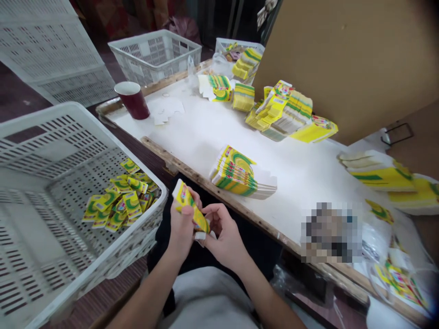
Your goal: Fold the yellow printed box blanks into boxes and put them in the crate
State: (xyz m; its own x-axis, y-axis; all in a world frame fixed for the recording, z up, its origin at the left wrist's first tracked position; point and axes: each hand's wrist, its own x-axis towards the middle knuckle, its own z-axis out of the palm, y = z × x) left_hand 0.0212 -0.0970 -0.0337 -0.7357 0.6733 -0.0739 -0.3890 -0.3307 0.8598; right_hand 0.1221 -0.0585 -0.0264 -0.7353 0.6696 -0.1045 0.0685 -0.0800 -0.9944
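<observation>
Over my lap, my left hand (182,224) is wrapped round a small yellow and green printed carton (192,205), held at a tilt. My right hand (224,235) is at the carton's lower end, fingers curled and closed on its white end flaps. The fingertips partly hide that end. On the table just ahead of my hands lies a stack of flattened cartons (236,173) with the same print. To my left, a white plastic basket (73,112) holds a heap of small yellow-green cartons (125,201) in its near right corner.
A dark red cup (133,101) stands at the table's left edge. Bundles of flat cartons (284,109) lie at the back, before a big cardboard sheet (336,64). Another white basket (156,55) stands beyond. More flat cartons (380,173) and a plastic bag (377,237) are at right.
</observation>
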